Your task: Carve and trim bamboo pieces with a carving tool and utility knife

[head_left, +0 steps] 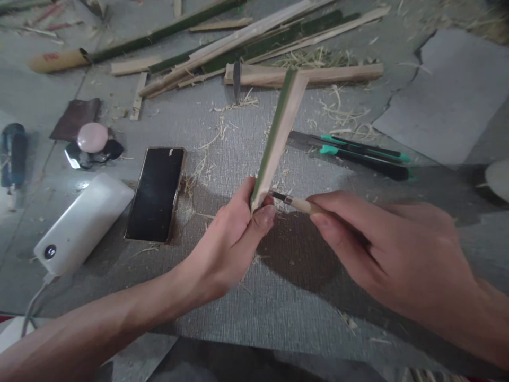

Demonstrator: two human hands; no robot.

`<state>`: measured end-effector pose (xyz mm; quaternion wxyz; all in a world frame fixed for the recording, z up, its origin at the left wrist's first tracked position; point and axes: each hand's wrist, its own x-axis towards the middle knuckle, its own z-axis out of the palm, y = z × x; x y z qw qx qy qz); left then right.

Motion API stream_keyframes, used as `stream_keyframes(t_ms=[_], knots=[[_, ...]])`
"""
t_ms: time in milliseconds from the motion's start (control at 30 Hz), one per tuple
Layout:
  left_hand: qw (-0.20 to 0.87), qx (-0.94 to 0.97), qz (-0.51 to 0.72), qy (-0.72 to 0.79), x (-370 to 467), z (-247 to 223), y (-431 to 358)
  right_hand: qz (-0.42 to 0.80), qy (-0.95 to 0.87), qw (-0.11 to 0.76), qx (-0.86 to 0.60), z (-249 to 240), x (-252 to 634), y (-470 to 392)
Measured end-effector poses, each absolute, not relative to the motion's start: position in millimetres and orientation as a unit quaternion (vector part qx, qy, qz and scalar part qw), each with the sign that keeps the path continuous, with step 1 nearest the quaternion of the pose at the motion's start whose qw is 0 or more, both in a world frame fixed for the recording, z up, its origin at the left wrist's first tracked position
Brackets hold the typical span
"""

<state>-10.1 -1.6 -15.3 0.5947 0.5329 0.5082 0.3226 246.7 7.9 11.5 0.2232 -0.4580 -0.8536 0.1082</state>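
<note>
A split bamboo strip (280, 132), green on one side and pale on the other, stands up at a slant near the middle. Its lower end is gripped between the thumb and fingers of my left hand (238, 233). From the right, my right hand (382, 239) pinches the pale handle of a small knife (294, 201). The dark blade points left and meets the pale face of the strip, just above my left thumb. Part of the handle is hidden inside my right hand.
Green-handled cutters (366, 154) lie behind my right hand. A black phone (156, 193) and a white power bank (83, 223) with a cable lie left. Bamboo pieces (246, 37), a wooden piece (338, 74) and shavings spread across the back. A grey sheet (449, 95) lies at the right.
</note>
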Motion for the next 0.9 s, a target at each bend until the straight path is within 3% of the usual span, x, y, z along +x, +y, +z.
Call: stream_keyframes(t_ms=[900], knots=[[0.57, 0.608, 0.228, 0.503, -9, -3, 11, 0.181, -0.843, 0.22, -0.456, 1, 258, 13]])
